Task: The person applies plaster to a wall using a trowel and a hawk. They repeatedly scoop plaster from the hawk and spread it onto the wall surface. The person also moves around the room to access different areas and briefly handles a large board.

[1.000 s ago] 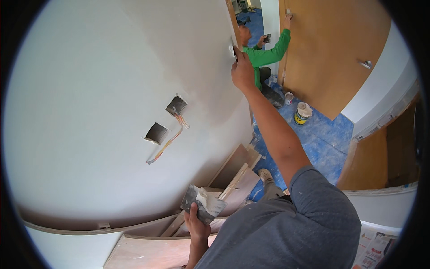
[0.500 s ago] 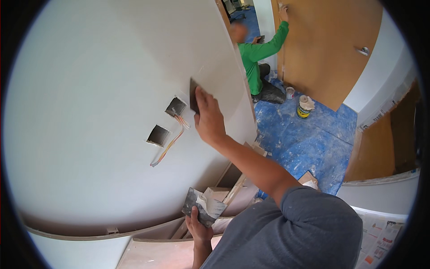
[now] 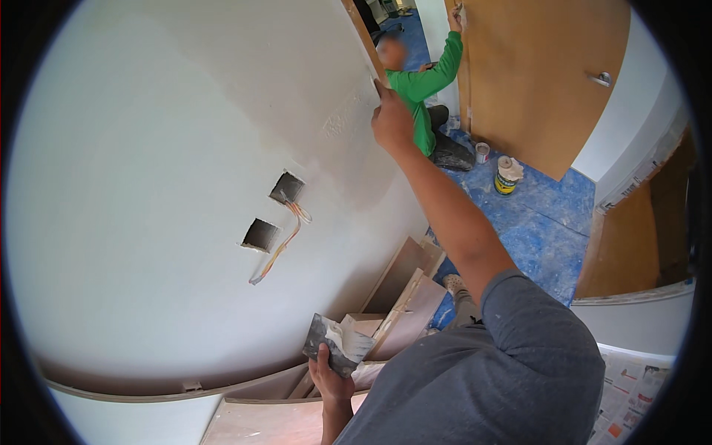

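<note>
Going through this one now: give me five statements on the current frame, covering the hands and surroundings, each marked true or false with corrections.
1. The left hand holds a flat grey plate bearing pale paste. True.
2. The right hand is lower than the left. False: it is raised well above it, holding a blade near the right edge of the pale wall.
3. Wires hang from the upper square opening. True.
4. The co-worker's sleeve is red. False: it is green.
5. The floor sheet is plain white. False: it is blue with pale smears.
</note>
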{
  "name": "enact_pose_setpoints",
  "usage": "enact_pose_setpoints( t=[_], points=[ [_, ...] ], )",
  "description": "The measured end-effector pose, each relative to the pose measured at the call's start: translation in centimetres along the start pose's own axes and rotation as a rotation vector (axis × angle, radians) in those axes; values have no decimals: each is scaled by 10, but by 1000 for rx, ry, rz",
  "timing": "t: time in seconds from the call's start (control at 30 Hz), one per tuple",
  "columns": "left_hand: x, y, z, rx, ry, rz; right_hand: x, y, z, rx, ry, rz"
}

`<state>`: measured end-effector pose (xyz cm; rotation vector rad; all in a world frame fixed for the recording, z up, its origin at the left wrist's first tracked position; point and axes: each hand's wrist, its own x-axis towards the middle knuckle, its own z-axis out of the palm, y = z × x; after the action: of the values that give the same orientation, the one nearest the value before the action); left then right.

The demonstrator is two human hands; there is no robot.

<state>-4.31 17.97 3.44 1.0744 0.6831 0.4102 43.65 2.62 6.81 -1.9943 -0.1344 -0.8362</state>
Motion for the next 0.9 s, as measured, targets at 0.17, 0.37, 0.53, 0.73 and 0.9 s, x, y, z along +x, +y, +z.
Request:
enact_pose_setpoints(
  t=[0.17,0.37,0.53,0.73,0.9],
  points=[
    [-2,1,4,2,20,10,-61,-46,0,111,-72,21],
    [8,1,14,14,-46,10,-149,-120,-41,297,-217,-113],
    [6,3,20,3,7,-8,-136,-82,-59,257,-248,-89],
    [1,-5,10,-41,22,-14,-45,38,-19,-35,99,-56],
    [-1,-8,0,-29,40,11,-27,50,3,-7,-9,16]
  ],
)
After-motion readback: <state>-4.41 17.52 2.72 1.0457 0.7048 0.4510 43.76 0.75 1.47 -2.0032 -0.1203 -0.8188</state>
